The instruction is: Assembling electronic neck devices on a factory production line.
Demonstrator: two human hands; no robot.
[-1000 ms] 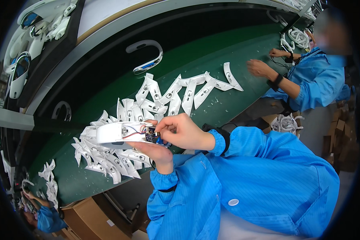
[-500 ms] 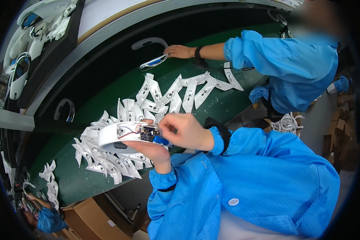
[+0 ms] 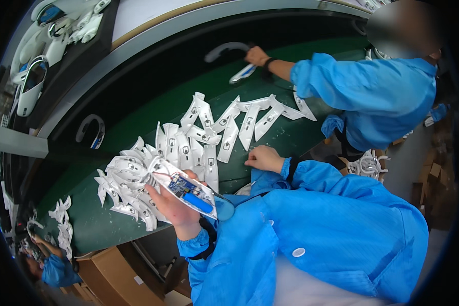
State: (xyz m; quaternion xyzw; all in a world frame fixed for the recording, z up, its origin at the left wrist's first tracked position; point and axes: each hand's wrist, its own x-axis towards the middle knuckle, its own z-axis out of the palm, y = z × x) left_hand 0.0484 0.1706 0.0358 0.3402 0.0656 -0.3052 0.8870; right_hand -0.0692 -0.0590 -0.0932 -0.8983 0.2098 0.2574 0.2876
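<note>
glossy white plastic shells (image 3: pixel 224 133), matt green belt (image 3: pixel 153 109)

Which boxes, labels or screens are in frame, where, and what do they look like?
Cardboard box: lower left, under the green table edge; brown, rectangular, with a small white label on its side.
More cardboard boxes: far right edge; brown, partly hidden.
No screens or signs visible.
</note>
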